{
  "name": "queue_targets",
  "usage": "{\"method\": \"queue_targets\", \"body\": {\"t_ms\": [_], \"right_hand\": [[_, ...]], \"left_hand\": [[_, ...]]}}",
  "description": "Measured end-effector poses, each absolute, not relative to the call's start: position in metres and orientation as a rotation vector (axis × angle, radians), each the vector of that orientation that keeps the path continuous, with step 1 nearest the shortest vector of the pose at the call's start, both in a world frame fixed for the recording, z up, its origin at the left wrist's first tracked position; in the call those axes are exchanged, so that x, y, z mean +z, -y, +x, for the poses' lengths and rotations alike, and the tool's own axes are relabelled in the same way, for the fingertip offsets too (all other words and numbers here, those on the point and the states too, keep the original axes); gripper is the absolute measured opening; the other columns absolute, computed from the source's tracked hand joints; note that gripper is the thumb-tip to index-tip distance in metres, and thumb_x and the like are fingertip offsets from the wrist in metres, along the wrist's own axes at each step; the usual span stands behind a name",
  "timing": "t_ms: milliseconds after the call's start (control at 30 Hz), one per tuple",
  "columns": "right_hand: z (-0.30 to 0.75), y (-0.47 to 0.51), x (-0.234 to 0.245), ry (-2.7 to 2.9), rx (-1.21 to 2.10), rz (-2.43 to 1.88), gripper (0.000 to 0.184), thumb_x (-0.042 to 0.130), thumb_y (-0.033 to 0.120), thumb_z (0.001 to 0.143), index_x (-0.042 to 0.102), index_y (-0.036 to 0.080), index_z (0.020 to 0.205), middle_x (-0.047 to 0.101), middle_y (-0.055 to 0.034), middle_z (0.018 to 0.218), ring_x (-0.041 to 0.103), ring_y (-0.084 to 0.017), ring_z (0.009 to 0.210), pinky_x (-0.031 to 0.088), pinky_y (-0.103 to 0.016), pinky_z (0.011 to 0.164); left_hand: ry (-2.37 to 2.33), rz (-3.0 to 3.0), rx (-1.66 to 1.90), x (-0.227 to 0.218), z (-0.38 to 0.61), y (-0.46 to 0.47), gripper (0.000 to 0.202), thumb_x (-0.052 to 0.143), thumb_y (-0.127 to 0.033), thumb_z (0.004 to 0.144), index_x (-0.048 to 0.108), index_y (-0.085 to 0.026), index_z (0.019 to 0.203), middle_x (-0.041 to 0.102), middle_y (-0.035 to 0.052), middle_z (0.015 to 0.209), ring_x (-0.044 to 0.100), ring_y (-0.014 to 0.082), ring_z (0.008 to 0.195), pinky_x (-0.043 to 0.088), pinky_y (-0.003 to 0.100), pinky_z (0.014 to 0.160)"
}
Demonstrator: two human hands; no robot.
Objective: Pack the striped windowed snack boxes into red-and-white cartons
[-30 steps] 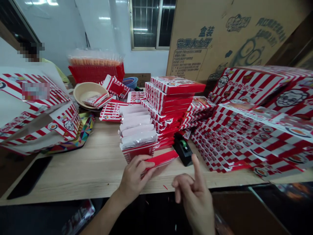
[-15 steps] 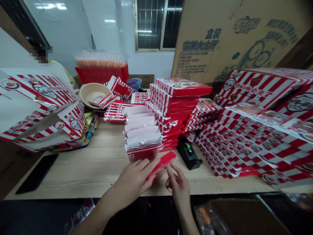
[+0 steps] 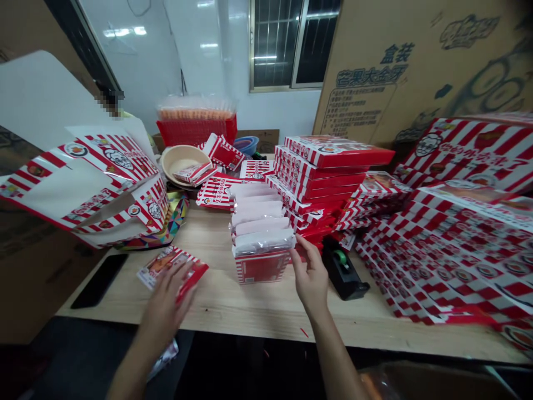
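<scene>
My left hand (image 3: 165, 294) lies over a flat red-and-white striped snack box (image 3: 194, 278) on the left of the table. Its fingers cover the middle of the box and grip it; they are a little blurred. Straight ahead stands a row of white wrapped packets (image 3: 263, 240), one behind another, with a red striped box (image 3: 263, 268) at its front. My right hand (image 3: 310, 275) is at the right end of the front packet, fingertips against or very close to its edge. Thumb and fingers there are apart, and I see nothing held between them.
A black tape dispenser (image 3: 345, 269) sits right of my right hand. Behind it rise stacked striped boxes (image 3: 320, 178), with a larger stack (image 3: 453, 255) at right. A phone (image 3: 99, 280), a large open carton (image 3: 120, 194) and a round bowl (image 3: 170, 166) are at left. Another person is partly visible behind.
My left hand has carried the red box from the centre to the left of the table. My right hand has left it and moved up beside the packets. The view has shifted left.
</scene>
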State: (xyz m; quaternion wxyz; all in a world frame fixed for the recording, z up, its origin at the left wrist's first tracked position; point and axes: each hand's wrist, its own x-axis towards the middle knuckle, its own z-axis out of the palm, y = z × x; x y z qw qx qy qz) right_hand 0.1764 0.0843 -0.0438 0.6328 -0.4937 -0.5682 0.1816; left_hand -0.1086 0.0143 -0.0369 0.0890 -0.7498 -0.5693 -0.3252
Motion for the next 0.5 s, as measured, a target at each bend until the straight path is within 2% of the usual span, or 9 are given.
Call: {"method": "queue_targets", "body": {"t_ms": [67, 200, 367, 500], "right_hand": [[0.172, -0.087, -0.048, 1.287, 0.408, -1.117, 0.036, 0.053, 0.029, 0.084, 0.056, 0.021, 0.118, 0.057, -0.0113, 0.115, 0.054, -0.021, 0.106, 0.043, -0.039, 0.092], [0.164, -0.080, -0.056, 1.244, 0.417, -1.063, 0.036, 0.051, 0.027, 0.085, 0.055, 0.021, 0.121, 0.057, -0.0111, 0.120, 0.052, -0.021, 0.113, 0.041, -0.041, 0.096], [0.161, -0.057, -0.062, 1.314, 0.310, -1.096, 0.026, 0.052, 0.019, 0.084, 0.065, 0.023, 0.106, 0.053, -0.0096, 0.124, 0.051, -0.022, 0.114, 0.043, -0.039, 0.093], [0.161, -0.046, -0.067, 1.249, 0.261, -1.042, 0.036, 0.055, 0.015, 0.082, 0.057, 0.024, 0.117, 0.062, -0.0091, 0.111, 0.058, -0.021, 0.103, 0.049, -0.038, 0.086]], "left_hand": [[1.639, -2.205, -1.315, -0.052, -0.066, -0.036, 0.042, 0.044, -0.027, 0.088, 0.037, -0.021, 0.129, 0.053, 0.0125, 0.123, 0.050, 0.0236, 0.117, 0.042, 0.043, 0.097], [1.642, -2.094, -1.755, -0.071, 0.002, -0.057, 0.049, 0.040, -0.020, 0.090, 0.026, -0.021, 0.137, 0.051, 0.0140, 0.123, 0.052, 0.0207, 0.113, 0.047, 0.035, 0.090], [1.461, -1.983, -1.744, -0.079, 0.028, -0.048, 0.057, 0.044, -0.013, 0.088, 0.022, -0.025, 0.140, 0.049, 0.0138, 0.123, 0.048, 0.0219, 0.116, 0.047, 0.035, 0.090], [1.496, -1.910, -1.820, -0.086, 0.025, -0.045, 0.054, 0.043, -0.014, 0.089, 0.025, -0.024, 0.139, 0.052, 0.0132, 0.120, 0.051, 0.0221, 0.113, 0.048, 0.036, 0.087]]}}
